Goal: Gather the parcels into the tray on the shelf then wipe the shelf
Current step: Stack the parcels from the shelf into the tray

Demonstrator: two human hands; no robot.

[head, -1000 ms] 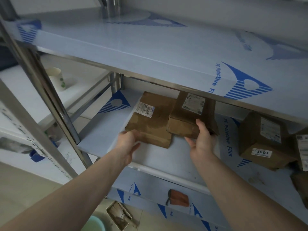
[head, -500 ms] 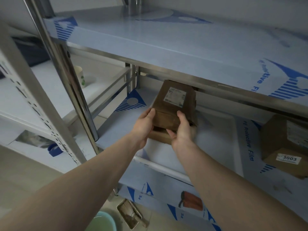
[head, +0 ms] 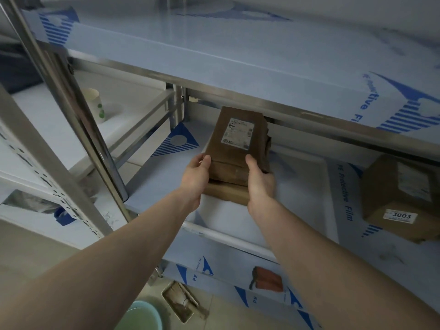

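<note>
we've got both hands on the brown parcel [head: 234, 148] with the white label on top. left hand [head: 195, 177] grips its left edge with the thumb curled over the top, right hand [head: 260, 181] grips the right edge the same way, the rest of the fingers tucked underneath. it sits right on top of a second flat parcel [head: 228, 192], which lies on the middle shelf [head: 162, 179] inside what looks like a shallow white tray [head: 226, 235] with a rounded front rim. off to the right on the same shelf, well apart, there's another brown parcel [head: 402, 198] with a 3003 sticker. a paper cup [head: 96, 104] stands on the surface to the left, past the steel post.
</note>
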